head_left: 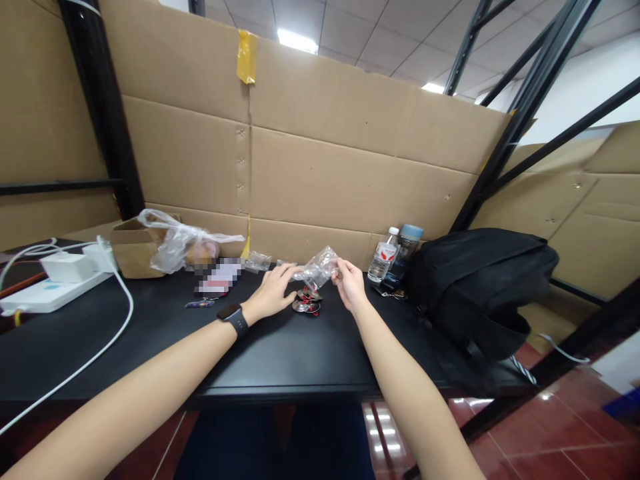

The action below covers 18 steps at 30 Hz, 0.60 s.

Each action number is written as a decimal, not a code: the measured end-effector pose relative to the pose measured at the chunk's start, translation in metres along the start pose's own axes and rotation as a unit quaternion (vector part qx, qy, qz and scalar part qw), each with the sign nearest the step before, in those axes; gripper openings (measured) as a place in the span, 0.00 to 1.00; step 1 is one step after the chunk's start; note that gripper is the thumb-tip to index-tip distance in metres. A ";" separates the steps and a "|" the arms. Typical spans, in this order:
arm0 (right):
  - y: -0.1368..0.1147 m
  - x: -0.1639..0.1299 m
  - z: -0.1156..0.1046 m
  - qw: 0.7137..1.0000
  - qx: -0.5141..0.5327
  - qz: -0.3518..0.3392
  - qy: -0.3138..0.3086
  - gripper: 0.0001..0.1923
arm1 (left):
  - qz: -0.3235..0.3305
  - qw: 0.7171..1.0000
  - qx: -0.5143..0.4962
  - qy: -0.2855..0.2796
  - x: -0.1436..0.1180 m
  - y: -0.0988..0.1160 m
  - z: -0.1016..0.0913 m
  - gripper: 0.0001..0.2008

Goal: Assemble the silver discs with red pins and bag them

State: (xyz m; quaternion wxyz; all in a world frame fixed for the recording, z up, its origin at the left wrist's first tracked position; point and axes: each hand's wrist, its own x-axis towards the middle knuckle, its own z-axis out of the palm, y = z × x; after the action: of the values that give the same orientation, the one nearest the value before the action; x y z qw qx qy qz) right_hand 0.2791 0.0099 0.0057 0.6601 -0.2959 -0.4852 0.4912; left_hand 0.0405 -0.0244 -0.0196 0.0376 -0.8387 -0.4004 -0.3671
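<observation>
A crinkled clear plastic bag [320,267] is pinched by its right side in my right hand [349,283], whose fingers are closed. My left hand [273,291], with a dark watch [234,319] on its wrist, reaches to the bag's left end. Its fingers are stretched out, the thumb apart from them, and the fingertips seem to touch the plastic. Just below the bag, between both hands, a small pile of round shiny discs with red parts [307,303] lies on the black table [295,360]. Their exact kind is too small to tell.
Left stand a white power strip [55,293] with cables, a cardboard box [137,250] and a knotted plastic bag [183,243]. Small clear bags [258,261] lie behind my left hand. A water bottle [384,257], a darker bottle [404,257] and a black backpack [480,287] stand right.
</observation>
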 end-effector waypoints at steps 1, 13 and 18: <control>0.000 0.000 0.000 1.000 0.000 0.001 0.000 0.18 | 0.005 1.000 0.022 0.014 0.000 0.003 -0.002 0.29; 0.012 0.002 -0.001 0.983 -0.154 0.038 -0.090 0.21 | 0.084 0.984 0.144 0.066 0.005 -0.007 -0.011 0.13; 0.015 0.025 -0.040 0.863 -0.495 -0.096 -0.041 0.11 | -0.066 0.974 0.188 0.110 0.008 -0.053 -0.026 0.17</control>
State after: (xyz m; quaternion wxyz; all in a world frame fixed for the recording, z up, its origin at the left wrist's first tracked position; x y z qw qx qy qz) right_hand 0.3125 0.0418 -0.0128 0.4497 -0.5153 -0.7174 0.1325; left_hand -0.0082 0.0077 -0.0077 0.2147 -0.7428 -0.5100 -0.3770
